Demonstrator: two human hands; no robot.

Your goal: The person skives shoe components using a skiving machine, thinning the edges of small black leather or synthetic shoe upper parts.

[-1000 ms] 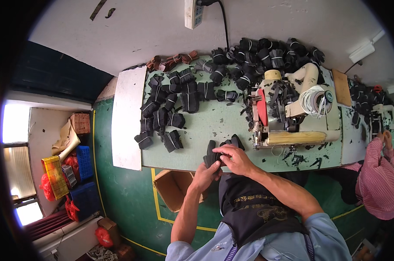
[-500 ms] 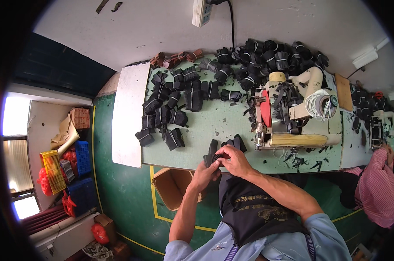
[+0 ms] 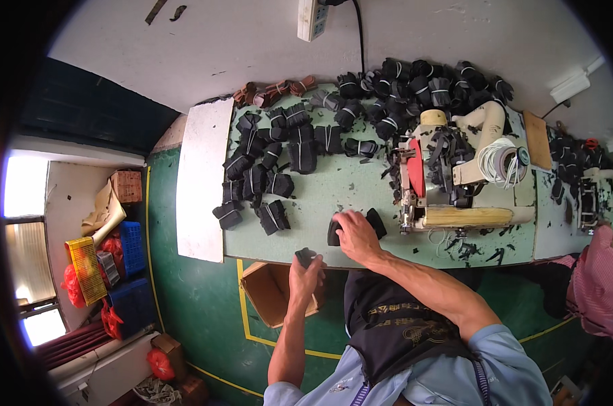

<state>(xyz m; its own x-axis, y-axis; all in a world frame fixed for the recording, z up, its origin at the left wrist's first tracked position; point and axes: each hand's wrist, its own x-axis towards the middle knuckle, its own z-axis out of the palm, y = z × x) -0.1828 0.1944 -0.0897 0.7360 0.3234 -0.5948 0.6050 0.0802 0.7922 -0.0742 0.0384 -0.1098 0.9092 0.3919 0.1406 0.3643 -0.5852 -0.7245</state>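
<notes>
My left hand is closed around a small stack of dark cloth pieces, just off the table's front edge. Above the near edge of the table, my right hand has its fingers bent over another dark cloth stack. That stack rests on the tabletop, partly covered by the fingers. Just right of this hand, a further dark cloth stack lies loose. Many black cloth bundles tied with pale bands lie in rows toward the left of the table.
A cream sewing machine with a white cord spool stands at right, black scraps around it. Behind it is a heap of black bundles; brown bundles lie at the back. A cardboard box sits under the front edge.
My hands have come apart. The left moved slightly left and down with some dark cloth pieces, while the right moved onto the stack on the table.
</notes>
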